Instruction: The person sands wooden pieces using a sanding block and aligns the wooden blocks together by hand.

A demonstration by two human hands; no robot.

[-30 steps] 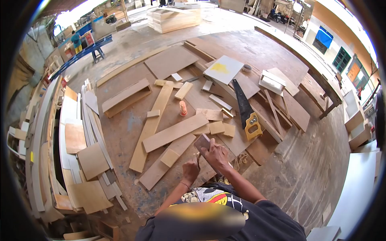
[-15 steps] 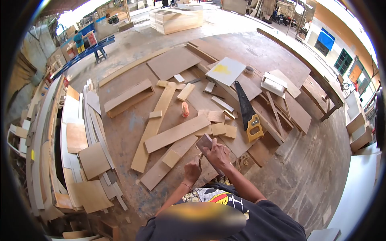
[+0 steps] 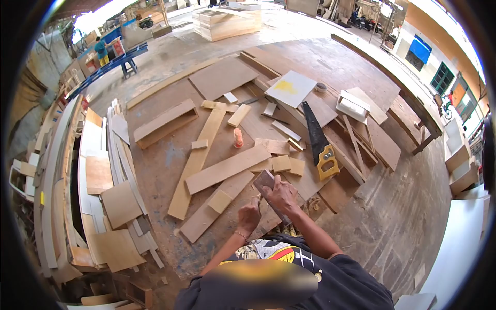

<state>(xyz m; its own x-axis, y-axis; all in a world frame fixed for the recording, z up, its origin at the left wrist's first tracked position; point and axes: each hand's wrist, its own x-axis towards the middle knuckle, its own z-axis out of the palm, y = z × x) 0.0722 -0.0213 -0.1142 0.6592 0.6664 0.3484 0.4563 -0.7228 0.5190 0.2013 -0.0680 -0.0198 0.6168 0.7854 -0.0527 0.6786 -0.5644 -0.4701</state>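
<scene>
My right hand (image 3: 281, 197) is wrapped over a long, dark brown wooden block (image 3: 265, 179), which slants from the worktable towards my body. Just left of it, my left hand (image 3: 249, 217) is closed with the thumb side up, close to the block's edge. A small light piece seems to show at its fingertips, too small to name. Beyond my hands lie a long wooden board (image 3: 227, 169) and another board under it with a small square block (image 3: 220, 202) on top. Two small wood blocks (image 3: 281, 164) sit just past the dark block's far end.
A handsaw (image 3: 316, 137) with a yellow handle lies to the right. An orange bottle (image 3: 237, 138) stands mid-table. A yellow-stained white panel (image 3: 291, 89) rests farther back. Stacked offcuts (image 3: 121, 204) line the left side. A person (image 3: 102, 50) is at the far left by a blue stand.
Both hands and the dark block have shifted only slightly, the block's far end a little upward in view. The far person's posture has changed a little.
</scene>
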